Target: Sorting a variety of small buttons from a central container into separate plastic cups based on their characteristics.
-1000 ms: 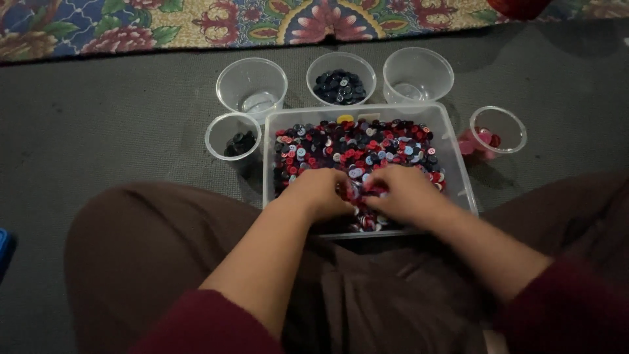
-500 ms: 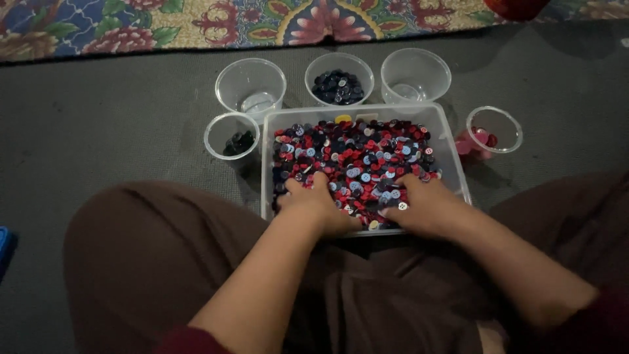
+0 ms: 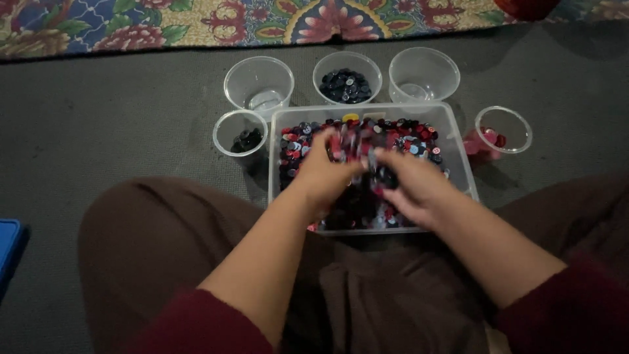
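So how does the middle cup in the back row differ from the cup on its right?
The middle cup holds a layer of dark buttons; the right cup looks empty. The right cup also looks slightly wider. Both are clear, round, upright, and stand on the grey floor behind the clear bin.

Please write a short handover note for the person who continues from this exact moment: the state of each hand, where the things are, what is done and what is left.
Left hand: raised over the clear tub, fingers curled on a bunch of buttons.
Right hand: beside it in the tub, fingers partly spread; its grip is blurred.
Things: tub on the grey floor before the knees. Five clear cups around it.
Done: dark buttons in the back middle cup and left small cup; red ones in the right small cup.
Left: the tub holds many mixed buttons. Back left cup and back right cup look empty.
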